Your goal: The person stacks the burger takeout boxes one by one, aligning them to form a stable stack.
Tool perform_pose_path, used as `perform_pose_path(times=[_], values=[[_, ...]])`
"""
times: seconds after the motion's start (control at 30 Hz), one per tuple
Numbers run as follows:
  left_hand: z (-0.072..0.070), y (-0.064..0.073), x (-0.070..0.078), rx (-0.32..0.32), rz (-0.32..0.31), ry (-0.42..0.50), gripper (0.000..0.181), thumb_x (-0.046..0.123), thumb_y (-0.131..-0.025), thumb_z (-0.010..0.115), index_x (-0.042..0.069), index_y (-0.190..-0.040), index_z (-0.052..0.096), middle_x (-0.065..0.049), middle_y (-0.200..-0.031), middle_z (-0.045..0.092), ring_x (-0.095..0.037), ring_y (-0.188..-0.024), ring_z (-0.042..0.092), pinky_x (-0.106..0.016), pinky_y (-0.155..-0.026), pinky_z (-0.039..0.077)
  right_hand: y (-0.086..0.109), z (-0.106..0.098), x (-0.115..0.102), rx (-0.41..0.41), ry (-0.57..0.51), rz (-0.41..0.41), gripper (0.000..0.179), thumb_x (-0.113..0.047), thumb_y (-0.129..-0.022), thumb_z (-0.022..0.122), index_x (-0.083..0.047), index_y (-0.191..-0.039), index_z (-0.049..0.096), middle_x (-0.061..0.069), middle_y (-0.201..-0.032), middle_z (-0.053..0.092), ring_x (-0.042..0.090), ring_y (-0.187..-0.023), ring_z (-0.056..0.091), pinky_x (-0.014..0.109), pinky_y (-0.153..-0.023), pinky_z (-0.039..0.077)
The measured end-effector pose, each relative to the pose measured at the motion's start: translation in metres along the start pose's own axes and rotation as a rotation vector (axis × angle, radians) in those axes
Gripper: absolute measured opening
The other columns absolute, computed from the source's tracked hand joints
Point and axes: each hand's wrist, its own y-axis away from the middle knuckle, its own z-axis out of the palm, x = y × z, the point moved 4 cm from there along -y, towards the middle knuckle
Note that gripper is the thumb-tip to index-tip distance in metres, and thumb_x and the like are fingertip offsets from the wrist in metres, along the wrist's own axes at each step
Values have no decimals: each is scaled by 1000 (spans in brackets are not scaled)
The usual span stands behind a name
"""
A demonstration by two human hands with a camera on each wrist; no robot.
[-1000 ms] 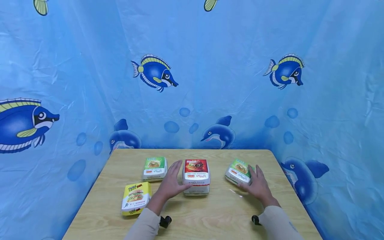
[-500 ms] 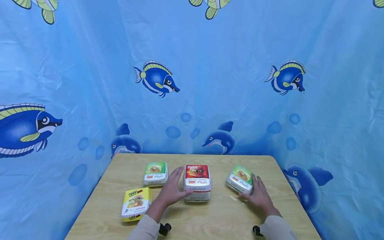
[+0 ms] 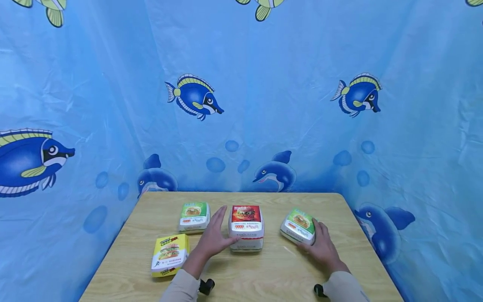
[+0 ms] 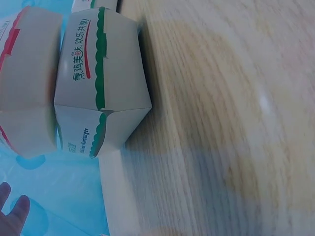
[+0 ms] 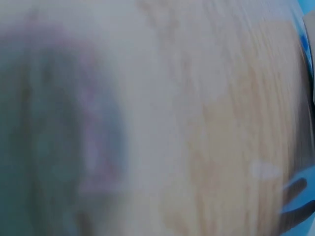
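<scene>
In the head view my right hand (image 3: 322,247) holds a green-and-white burger box (image 3: 299,226), thumb at its near edge and fingers along its right side. Only dark fingers (image 5: 298,211) and a sliver of the box show at the right border of the right wrist view. My left hand (image 3: 213,239) is spread at the left of a red-topped burger box (image 3: 246,218), its thumb overlapping the front. That box sits stacked on a white box with green scalloped trim (image 4: 98,73), seen in the left wrist view.
Another green-topped burger box (image 3: 194,217) lies behind my left hand. A yellow burger box (image 3: 170,255) stands at the left of the wooden table (image 3: 264,277). A blue sea-print curtain (image 3: 249,84) encloses the table.
The head view has tilted slightly. The right hand and its green-topped box have shifted a little to the left. The left hand has stayed beside the red-topped box.
</scene>
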Motion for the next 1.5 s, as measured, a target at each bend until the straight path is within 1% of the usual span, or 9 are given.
perform_pose_path(times=[0.13,0.27,0.4,0.53,0.6,0.8,1.13,1.33,1.5], values=[[-1,-1,-1,-22,-22,-4,112,77,-72,65,27,-158,13,-1,-159,22,-26,-143,24,-55,-106,33,1,1,-2,-1,-15,-7,126,-75,-67,70,-8,-156,12,25,-147,20,49,-125,38,64,-96,38],[-3,0,-2,-6,-34,-8,112,76,-71,66,26,-158,15,-2,-159,24,-28,-142,26,-56,-105,34,3,4,-6,-40,-44,-18,128,-77,-66,70,-13,-158,7,26,-152,15,52,-130,31,66,-98,34],[-4,1,0,8,1,-1,110,75,-72,67,27,-158,15,-3,-158,25,-28,-142,26,-56,-105,33,5,5,-8,-77,-69,-6,129,-77,-67,68,-17,-158,1,28,-156,6,55,-134,22,69,-100,28],[0,0,0,-1,34,-5,109,74,-73,66,31,-157,13,-2,-158,25,-28,-142,27,-56,-105,34,8,6,-11,-93,-75,-2,127,-76,-69,68,-17,-158,0,28,-157,5,56,-135,19,70,-100,27],[1,-1,1,1,45,-7,108,74,-73,67,30,-157,15,-2,-158,27,-27,-141,28,-56,-105,34,8,7,-13,-94,-74,-1,127,-75,-69,68,-16,-158,0,28,-157,5,56,-135,21,70,-100,27],[3,-6,8,1,87,-24,108,73,-74,67,18,-156,24,-2,-157,29,-28,-140,30,-56,-104,36,4,9,-19,-78,-62,34,125,-77,-69,67,-20,-158,1,25,-158,7,52,-136,23,68,-102,28],[7,-9,7,-45,58,-26,105,70,-76,67,18,-156,23,-2,-158,27,-26,-141,28,-56,-104,35,2,11,-26,-65,-82,42,119,-78,-72,64,-20,-158,6,20,-152,17,47,-127,39,66,-99,34],[9,-9,7,-61,38,-17,104,71,-77,65,21,-157,22,-1,-158,26,-27,-141,28,-57,-104,35,5,10,-28,-105,-133,67,122,-75,-75,63,-18,-158,-6,22,-157,11,49,-135,27,67,-103,27],[9,-10,6,-32,54,-26,103,74,-77,62,20,-156,24,-1,-157,29,-27,-140,31,-56,-103,36,2,8,-29,-118,-159,66,127,-73,-75,66,-11,-156,-10,24,-158,9,47,-140,19,64,-107,22]])
